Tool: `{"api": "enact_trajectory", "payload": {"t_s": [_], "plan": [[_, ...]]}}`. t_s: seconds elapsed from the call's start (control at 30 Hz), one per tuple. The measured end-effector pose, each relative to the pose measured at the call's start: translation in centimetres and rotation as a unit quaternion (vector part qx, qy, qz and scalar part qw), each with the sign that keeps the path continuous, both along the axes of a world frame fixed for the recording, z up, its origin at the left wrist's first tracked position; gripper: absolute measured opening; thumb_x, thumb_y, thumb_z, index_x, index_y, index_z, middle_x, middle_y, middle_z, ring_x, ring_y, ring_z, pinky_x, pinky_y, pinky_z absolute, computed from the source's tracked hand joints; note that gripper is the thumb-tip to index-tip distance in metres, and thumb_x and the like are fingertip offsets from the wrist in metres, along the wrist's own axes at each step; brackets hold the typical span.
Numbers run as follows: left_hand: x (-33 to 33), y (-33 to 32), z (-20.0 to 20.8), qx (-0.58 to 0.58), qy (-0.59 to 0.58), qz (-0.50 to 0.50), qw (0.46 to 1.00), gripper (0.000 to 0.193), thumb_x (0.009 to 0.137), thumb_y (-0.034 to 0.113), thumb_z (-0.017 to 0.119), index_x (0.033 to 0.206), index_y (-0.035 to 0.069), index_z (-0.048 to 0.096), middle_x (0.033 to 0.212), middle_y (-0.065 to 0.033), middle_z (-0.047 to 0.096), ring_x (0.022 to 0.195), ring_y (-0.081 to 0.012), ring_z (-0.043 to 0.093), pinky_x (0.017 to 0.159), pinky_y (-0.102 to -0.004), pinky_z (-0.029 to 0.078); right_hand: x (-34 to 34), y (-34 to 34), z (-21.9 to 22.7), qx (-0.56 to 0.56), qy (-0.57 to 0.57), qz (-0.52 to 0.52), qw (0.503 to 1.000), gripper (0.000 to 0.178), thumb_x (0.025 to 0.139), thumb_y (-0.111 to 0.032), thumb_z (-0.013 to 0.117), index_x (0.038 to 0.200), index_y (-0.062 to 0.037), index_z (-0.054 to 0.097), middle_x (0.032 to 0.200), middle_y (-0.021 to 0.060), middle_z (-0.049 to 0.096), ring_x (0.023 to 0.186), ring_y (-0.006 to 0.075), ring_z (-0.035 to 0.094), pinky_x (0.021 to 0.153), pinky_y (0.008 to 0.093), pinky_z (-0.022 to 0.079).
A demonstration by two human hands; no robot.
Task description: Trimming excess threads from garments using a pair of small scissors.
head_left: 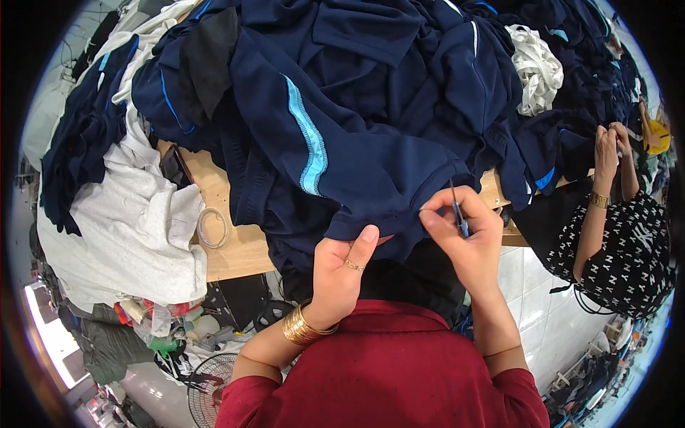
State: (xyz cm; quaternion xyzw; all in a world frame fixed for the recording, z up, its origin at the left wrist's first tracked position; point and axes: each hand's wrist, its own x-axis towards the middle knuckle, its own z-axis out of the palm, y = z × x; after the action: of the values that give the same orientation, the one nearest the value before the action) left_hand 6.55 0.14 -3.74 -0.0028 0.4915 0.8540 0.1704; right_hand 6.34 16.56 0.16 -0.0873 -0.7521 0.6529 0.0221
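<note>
A navy garment (371,167) with a light-blue stripe (308,135) lies spread before me, its hemmed edge toward my body. My left hand (337,277) is closed on that hem, thumb on top and the other fingers hidden under the cloth. Small scissors with a blue handle (461,220) rest in my right hand (471,239), their thin blade pointing away from me. The thumb and forefinger of this hand are pinched together at the hem's right part. Whether they hold a thread is too small to tell.
More navy garments (342,36) are heaped on the wooden table (246,250). Light grey cloth (135,221) and a tape roll (212,228) lie left. A white strip bundle (535,71) sits far right. Another person's hands (608,150) handle navy cloth. A fan (210,381) stands lower left.
</note>
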Motion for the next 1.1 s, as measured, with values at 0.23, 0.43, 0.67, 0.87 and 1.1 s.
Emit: {"api": "enact_trajectory", "payload": {"t_s": [0.23,0.43,0.67,0.87,1.1], "plan": [[0.2,0.7,0.4,-0.098,0.087,0.027,0.991,0.026,0.095,0.01,0.053,0.116,-0.006,0.054,0.108,-0.005,0.062,0.096,-0.0067,0.054,0.085,-0.0214,0.043,-0.1,-1.6,-0.5,0.066,0.035,0.007,0.997,0.013,0.078,0.001,0.067,0.085,-0.0024,0.058,0.069,-0.0064,0.05,0.058,-0.0012,0.035,0.053,0.015,0.029],[0.0,0.2,0.3,-0.093,0.043,0.021,0.995,0.025,0.094,0.009,0.054,0.114,-0.006,0.055,0.105,-0.0046,0.062,0.094,-0.0068,0.055,0.084,-0.0211,0.043,-0.7,-0.1,0.4,-0.136,-0.111,0.029,0.984,0.009,0.08,-0.006,0.067,0.081,-0.0028,0.059,0.067,-0.0071,0.051,0.061,-0.0009,0.042,0.056,0.016,0.032],[-0.1,0.3,0.7,-0.053,0.037,0.036,0.997,0.021,0.095,0.01,0.054,0.11,-0.004,0.057,0.101,-0.0038,0.063,0.091,-0.0067,0.055,0.083,-0.0213,0.043,0.0,1.5,0.2,0.061,0.0,0.002,0.998,0.014,0.079,-0.007,0.069,0.088,-0.0039,0.058,0.073,-0.0048,0.055,0.065,0.0007,0.044,0.059,0.017,0.036],[-0.5,-0.8,0.5,-0.04,-0.014,-0.005,0.999,0.028,0.095,0.01,0.051,0.118,-0.005,0.054,0.112,-0.0122,0.062,0.104,-0.0181,0.059,0.096,-0.033,0.043,0.7,2.4,-1.1,0.229,0.137,0.033,0.963,0.035,0.07,-0.021,0.079,0.094,-0.004,0.061,0.074,0.0044,0.058,0.06,0.0134,0.051,0.057,0.0236,0.041],[-0.7,-1.0,0.6,-0.005,-0.052,-0.018,0.998,0.028,0.096,0.014,0.048,0.115,-0.005,0.056,0.109,-0.0147,0.064,0.103,-0.0218,0.061,0.097,-0.0366,0.043,0.3,2.4,-1.3,0.326,0.201,0.046,0.922,0.03,0.067,-0.023,0.08,0.085,-0.0052,0.064,0.066,0.003,0.057,0.055,0.0192,0.05,0.051,0.0291,0.037]]}}
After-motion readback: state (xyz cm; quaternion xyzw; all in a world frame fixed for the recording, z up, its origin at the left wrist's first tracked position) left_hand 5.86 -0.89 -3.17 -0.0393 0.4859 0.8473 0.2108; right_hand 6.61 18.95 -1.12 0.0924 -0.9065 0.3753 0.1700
